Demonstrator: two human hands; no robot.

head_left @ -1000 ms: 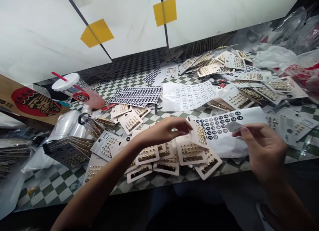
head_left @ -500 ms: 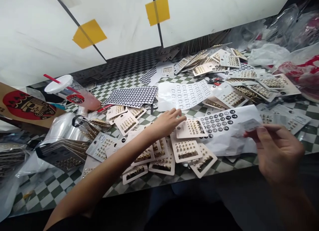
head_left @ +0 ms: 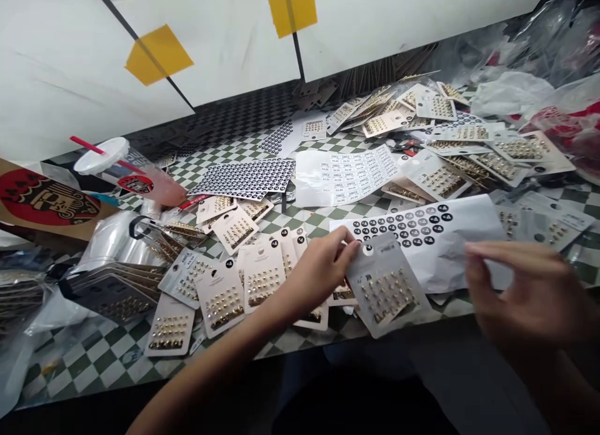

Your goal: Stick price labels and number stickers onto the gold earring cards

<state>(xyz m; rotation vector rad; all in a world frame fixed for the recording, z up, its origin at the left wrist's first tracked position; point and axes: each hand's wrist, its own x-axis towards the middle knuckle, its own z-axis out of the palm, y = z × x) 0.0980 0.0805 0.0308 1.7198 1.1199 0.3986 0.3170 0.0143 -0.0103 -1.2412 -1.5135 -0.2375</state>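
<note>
My left hand (head_left: 328,260) is closed on the top left corner of an earring card (head_left: 387,288). The card is grey, with rows of gold studs and a round black sticker near its top, and it tilts above the table's front edge. To its right, my right hand (head_left: 529,291) hovers, slightly blurred, thumb and forefinger together at the tips; I cannot make out anything between them. Behind the held card lies a white sheet of round black stickers (head_left: 462,235), partly covered. More stud cards (head_left: 225,297) lie under and left of my left forearm.
A white price label sheet (head_left: 347,175) and a sheet of black dots (head_left: 244,177) lie farther back. A heap of carded earrings (head_left: 450,135) is at the back right, beside plastic bags (head_left: 567,122). A lidded drink cup (head_left: 131,172) leans at the left.
My left hand has come nearer and now grips a card; before, it was over the cards with fingers spread. The small greyish piece in my right hand no longer shows. The view has shifted slightly.
</note>
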